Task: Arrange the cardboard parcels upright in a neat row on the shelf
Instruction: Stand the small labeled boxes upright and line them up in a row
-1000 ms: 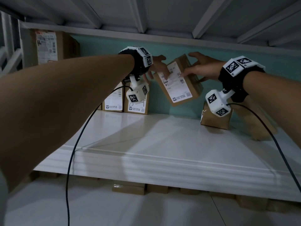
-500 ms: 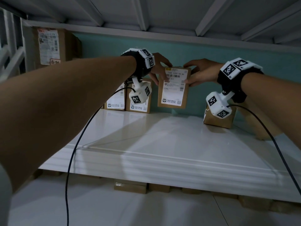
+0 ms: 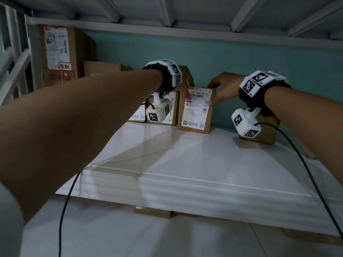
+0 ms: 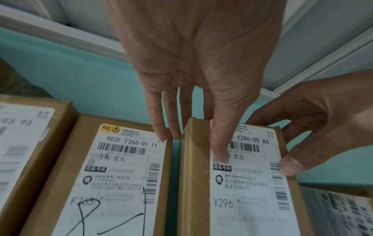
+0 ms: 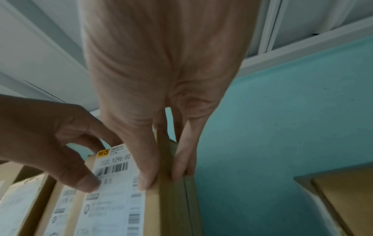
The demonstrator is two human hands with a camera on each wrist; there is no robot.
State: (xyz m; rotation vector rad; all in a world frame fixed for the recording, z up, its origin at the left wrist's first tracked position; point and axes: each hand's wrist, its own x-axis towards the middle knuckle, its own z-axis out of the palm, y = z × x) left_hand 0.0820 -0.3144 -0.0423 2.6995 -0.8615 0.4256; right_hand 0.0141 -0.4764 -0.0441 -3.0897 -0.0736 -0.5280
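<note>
a teal wall (image 3: pixel 250 58) backs the white shelf (image 3: pixel 185 156). your left hand (image 3: pixel 182 83) and right hand (image 3: pixel 222 89) both pinch the top corners of the y296 parcel (image 3: pixel 195 115), thumbs on its label, fingers over the top edge and sides. it stands upright at the far wall, just right of the f265 parcel (image 4: pixel 113 175). a tilted parcel (image 3: pixel 267 128) sits well apart to the right.

A teal wall (image 3: pixel 241 58) backs the dim storage bay. White ribbed beams (image 3: pixel 241 13) run overhead. Pale floor tiles (image 3: pixel 130 238) gleam below.
</note>
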